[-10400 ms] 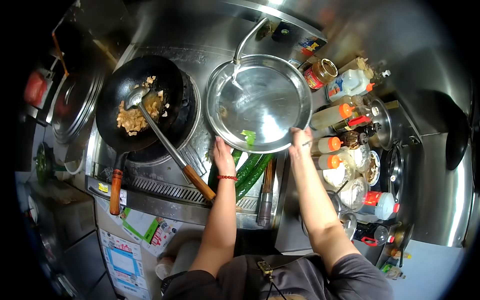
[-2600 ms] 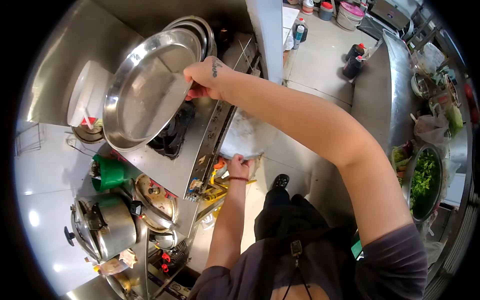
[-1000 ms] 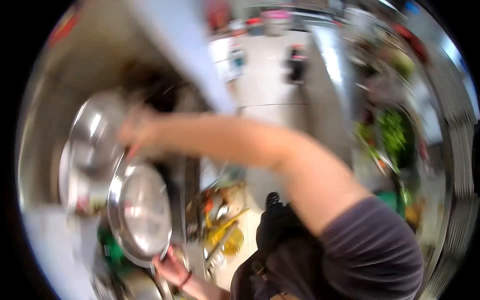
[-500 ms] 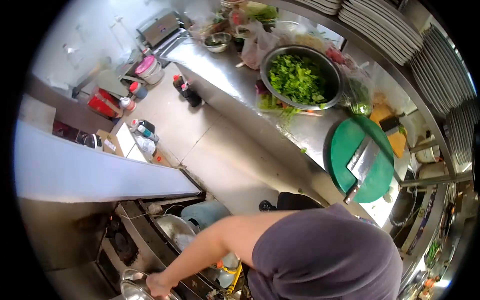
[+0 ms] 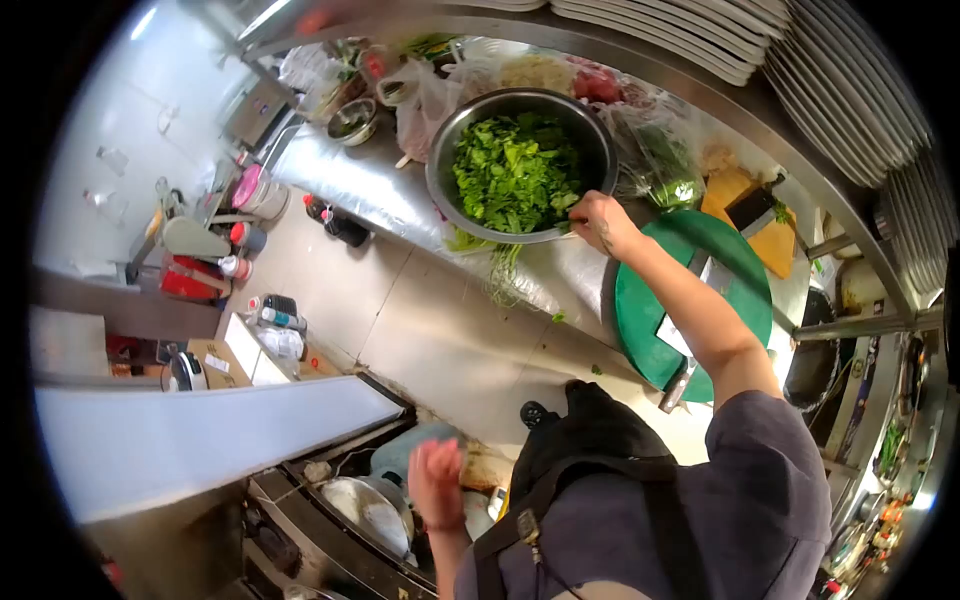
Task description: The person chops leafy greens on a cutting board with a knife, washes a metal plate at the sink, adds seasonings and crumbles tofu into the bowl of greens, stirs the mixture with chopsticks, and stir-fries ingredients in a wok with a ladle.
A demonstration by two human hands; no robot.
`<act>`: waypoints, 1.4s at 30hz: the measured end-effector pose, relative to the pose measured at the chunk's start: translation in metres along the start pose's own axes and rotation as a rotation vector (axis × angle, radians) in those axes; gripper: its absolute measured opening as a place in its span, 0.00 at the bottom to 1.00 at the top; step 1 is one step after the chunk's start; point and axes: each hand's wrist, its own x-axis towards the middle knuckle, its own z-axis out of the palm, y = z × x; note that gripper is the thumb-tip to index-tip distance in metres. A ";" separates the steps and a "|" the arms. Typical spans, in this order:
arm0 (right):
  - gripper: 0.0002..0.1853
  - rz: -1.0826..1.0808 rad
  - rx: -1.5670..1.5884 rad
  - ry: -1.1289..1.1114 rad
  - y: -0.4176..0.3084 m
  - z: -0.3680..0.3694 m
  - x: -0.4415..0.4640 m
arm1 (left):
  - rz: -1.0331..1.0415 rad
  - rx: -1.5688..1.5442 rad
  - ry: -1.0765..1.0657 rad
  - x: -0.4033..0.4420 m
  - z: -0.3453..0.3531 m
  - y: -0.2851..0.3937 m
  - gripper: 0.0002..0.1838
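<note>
A wide metal bowl (image 5: 600, 130) heaped with chopped leafy greens (image 5: 515, 172) stands on the steel counter. My right hand (image 5: 603, 224) is closed on its near right rim, fingers at the edge beside the greens. Just right of the bowl lies a round green cutting board (image 5: 640, 330), with a cleaver (image 5: 678, 384) on it, partly hidden under my right forearm. My left hand (image 5: 437, 482) is raised low in the view, over the stove side and away from the counter. Motion smears its fingers, and no object shows in it.
Plastic bags of vegetables (image 5: 665, 160) and a small bowl (image 5: 353, 122) sit around the big bowl. Stacked plates (image 5: 850, 90) fill the rack above. Dark bottles (image 5: 343, 226) stand on the floor. A white partition (image 5: 220, 430) and a metal pan (image 5: 370, 515) are at lower left.
The view has turned from the stove to the counter. My right hand has let go of the metal pans and taken hold of the bowl's rim. My left hand has come into view.
</note>
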 end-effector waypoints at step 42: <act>0.17 -0.504 1.176 0.920 -0.240 -0.380 -0.668 | -1.157 0.916 -1.122 -0.115 0.320 -0.219 0.10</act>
